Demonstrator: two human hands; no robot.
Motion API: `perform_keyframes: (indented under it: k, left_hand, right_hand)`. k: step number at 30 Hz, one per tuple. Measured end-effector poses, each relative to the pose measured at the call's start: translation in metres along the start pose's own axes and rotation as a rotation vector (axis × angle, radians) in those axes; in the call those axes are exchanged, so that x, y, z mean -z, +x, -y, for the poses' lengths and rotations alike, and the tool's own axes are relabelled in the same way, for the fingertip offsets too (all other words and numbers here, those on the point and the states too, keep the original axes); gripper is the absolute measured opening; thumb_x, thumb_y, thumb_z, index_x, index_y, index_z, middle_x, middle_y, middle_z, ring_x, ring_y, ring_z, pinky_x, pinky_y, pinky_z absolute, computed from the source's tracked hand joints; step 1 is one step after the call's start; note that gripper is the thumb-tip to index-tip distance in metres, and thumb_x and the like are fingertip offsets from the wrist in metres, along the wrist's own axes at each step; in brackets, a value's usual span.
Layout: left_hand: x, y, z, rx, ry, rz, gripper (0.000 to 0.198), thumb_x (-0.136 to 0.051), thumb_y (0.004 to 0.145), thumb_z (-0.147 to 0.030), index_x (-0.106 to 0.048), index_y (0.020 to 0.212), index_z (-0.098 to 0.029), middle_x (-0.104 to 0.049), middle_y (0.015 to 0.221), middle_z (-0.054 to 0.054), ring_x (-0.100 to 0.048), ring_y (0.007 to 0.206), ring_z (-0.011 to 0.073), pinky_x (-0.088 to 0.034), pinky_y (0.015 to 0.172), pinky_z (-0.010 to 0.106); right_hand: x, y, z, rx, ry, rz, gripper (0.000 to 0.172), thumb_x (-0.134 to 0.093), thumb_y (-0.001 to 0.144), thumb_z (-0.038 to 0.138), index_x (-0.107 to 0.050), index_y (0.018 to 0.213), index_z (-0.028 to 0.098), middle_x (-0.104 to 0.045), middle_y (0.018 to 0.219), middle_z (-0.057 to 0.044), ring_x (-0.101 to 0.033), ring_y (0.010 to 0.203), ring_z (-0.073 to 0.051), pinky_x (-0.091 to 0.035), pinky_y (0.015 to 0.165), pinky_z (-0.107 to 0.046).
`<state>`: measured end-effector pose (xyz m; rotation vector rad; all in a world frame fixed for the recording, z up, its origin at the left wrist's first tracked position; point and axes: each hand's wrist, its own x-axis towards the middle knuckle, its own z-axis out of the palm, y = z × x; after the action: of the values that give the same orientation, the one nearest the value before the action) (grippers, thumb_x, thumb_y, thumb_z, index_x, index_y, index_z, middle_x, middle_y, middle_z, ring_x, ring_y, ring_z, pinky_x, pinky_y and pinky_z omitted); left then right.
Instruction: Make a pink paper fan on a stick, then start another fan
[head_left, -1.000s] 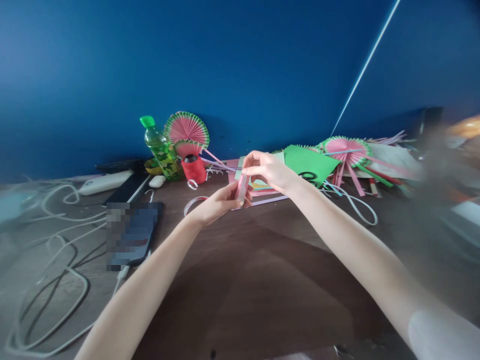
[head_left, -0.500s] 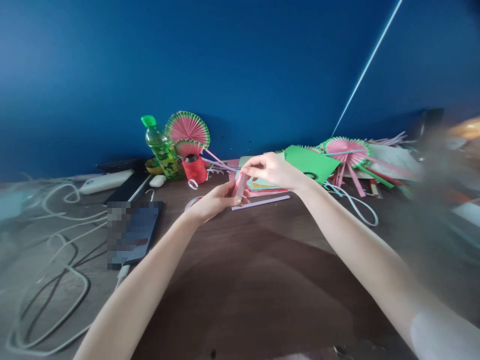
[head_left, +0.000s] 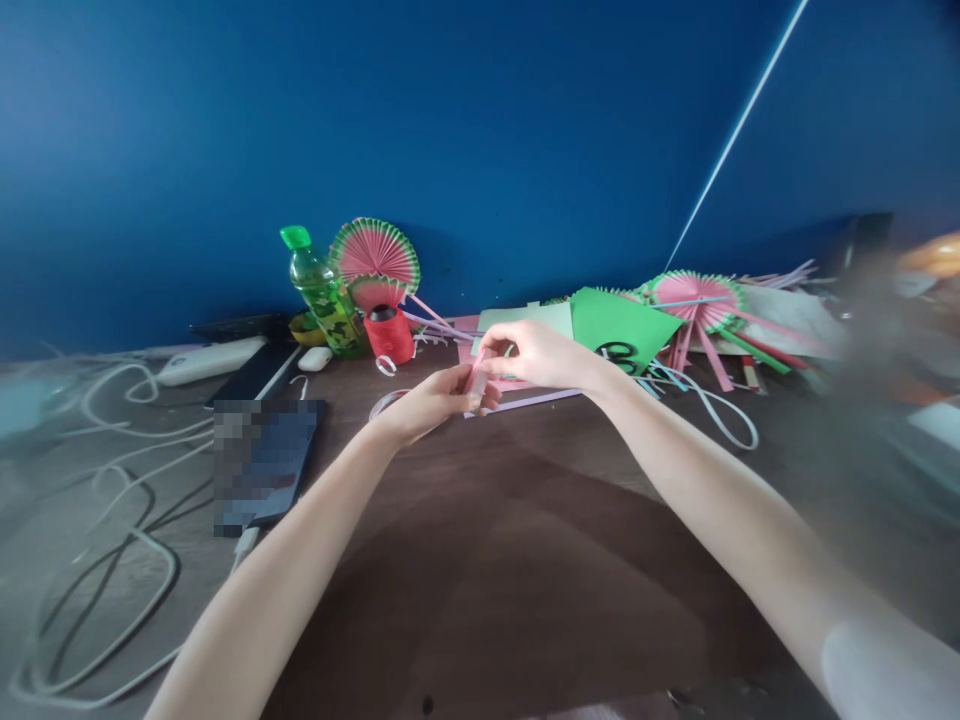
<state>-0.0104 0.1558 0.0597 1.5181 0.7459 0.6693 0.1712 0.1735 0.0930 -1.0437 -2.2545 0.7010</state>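
Observation:
Over the middle of the dark table, my left hand [head_left: 427,404] is closed around a small pink piece of folded paper [head_left: 477,382], thumb in front and fingers behind. My right hand [head_left: 541,356] pinches the same pink piece at its upper end, fingertips together. Exactly how it is folded is too small to tell. Behind and beneath my right hand lie sheets of coloured paper, among them a pale green sheet [head_left: 551,318] and a bright green sheet [head_left: 626,325]. A thin lilac strip [head_left: 536,402] rests on the table just in front of them.
Pink-and-green pleated paper fans stand at the back left [head_left: 375,255] and lie at the right [head_left: 697,298]. A green-capped bottle [head_left: 322,295] and a red cylinder [head_left: 390,338] stand left of centre. A phone [head_left: 274,460] and white cables [head_left: 169,560] cover the left side.
My right hand has dropped slightly and turned along the pink paper, its fingers now curled more. My left hand has hardly moved and keeps its hold.

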Motion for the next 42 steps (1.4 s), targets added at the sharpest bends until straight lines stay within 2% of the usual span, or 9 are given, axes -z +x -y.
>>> perform_keyframes:
  k: [9,15,20,28,31,34,36,38,42]
  left_hand:
    - [-0.001,0.001,0.003,0.031,0.013,-0.007,0.025,-0.060,0.069,-0.014,-0.057,0.094,-0.011,-0.063,0.092,0.009,-0.057,0.088,0.0180,-0.041,0.081,0.034]
    - [0.001,0.002,0.005,-0.003,0.024,-0.008,0.023,-0.058,0.072,-0.017,-0.058,0.094,-0.011,-0.064,0.094,0.010,-0.058,0.090,0.0188,-0.041,0.081,0.035]
    - [0.001,0.002,0.006,-0.032,0.023,-0.021,0.027,-0.060,0.072,-0.018,-0.056,0.098,-0.011,-0.065,0.097,0.011,-0.060,0.092,0.0203,-0.041,0.086,0.037]
    - [0.000,0.004,0.008,-0.091,-0.007,-0.054,0.065,-0.064,0.070,-0.016,-0.037,0.129,-0.018,-0.062,0.102,0.009,-0.057,0.099,0.0199,-0.041,0.087,0.036]
    - [0.005,0.002,0.003,-0.080,0.060,-0.034,0.069,-0.063,0.071,-0.020,-0.032,0.133,-0.021,-0.061,0.103,0.008,-0.056,0.098,0.0186,-0.042,0.086,0.034]
    - [0.017,-0.004,-0.009,-0.053,0.264,-0.082,0.054,-0.062,0.072,-0.030,-0.046,0.122,-0.021,-0.061,0.104,0.007,-0.055,0.097,0.0195,-0.042,0.082,0.031]
    - [0.028,-0.010,-0.018,-0.006,0.530,-0.229,0.036,-0.058,0.074,-0.037,-0.057,0.105,-0.019,-0.062,0.101,0.007,-0.055,0.094,0.0211,-0.041,0.078,0.030]
    - [0.039,-0.016,-0.022,0.161,0.800,-0.297,0.030,-0.055,0.074,-0.043,-0.061,0.088,-0.017,-0.064,0.088,0.007,-0.057,0.080,0.0204,-0.040,0.069,0.029]
    - [0.049,-0.022,-0.019,0.522,1.060,-0.054,0.027,-0.064,0.060,-0.043,-0.057,0.066,-0.017,-0.057,0.059,0.000,-0.049,0.055,0.0147,-0.031,0.050,0.025]
  right_hand:
    - [-0.004,-0.001,0.001,-0.010,-0.001,0.080,0.006,-0.057,0.070,0.018,-0.058,0.076,0.018,-0.064,0.074,-0.002,-0.056,0.065,-0.013,-0.039,0.057,-0.026]
    - [-0.012,0.001,0.003,0.009,-0.043,-0.046,0.004,-0.056,0.072,0.017,-0.052,0.071,0.018,-0.060,0.069,-0.001,-0.054,0.062,-0.013,-0.038,0.057,-0.027]
    - [-0.014,0.001,0.000,0.005,0.003,0.013,0.008,-0.058,0.070,0.019,-0.052,0.075,0.019,-0.061,0.077,-0.002,-0.054,0.067,-0.014,-0.040,0.059,-0.027]
    - [-0.015,0.002,-0.002,-0.014,0.119,0.052,0.017,-0.062,0.066,0.017,-0.050,0.078,0.020,-0.061,0.074,0.000,-0.055,0.067,-0.014,-0.042,0.059,-0.028]
    - [-0.012,0.004,-0.005,0.015,0.185,0.072,0.015,-0.063,0.069,0.024,-0.051,0.078,0.020,-0.060,0.076,-0.001,-0.055,0.072,-0.015,-0.043,0.063,-0.029]
    - [-0.013,0.007,-0.014,-0.009,0.276,-0.030,0.022,-0.064,0.070,0.030,-0.050,0.082,0.019,-0.058,0.077,-0.001,-0.054,0.070,-0.014,-0.043,0.064,-0.030]
    - [-0.016,0.010,-0.021,-0.078,0.329,-0.119,0.030,-0.066,0.068,0.034,-0.048,0.087,0.019,-0.057,0.077,-0.001,-0.052,0.066,-0.013,-0.042,0.060,-0.029]
    - [-0.021,0.011,-0.027,-0.144,0.321,-0.194,0.034,-0.067,0.067,0.037,-0.046,0.087,0.019,-0.054,0.075,0.000,-0.050,0.063,-0.012,-0.040,0.057,-0.028]
    - [-0.035,0.012,-0.034,-0.204,0.142,-0.345,0.033,-0.067,0.067,0.035,-0.041,0.080,0.020,-0.052,0.077,0.000,-0.049,0.065,-0.013,-0.039,0.060,-0.029]
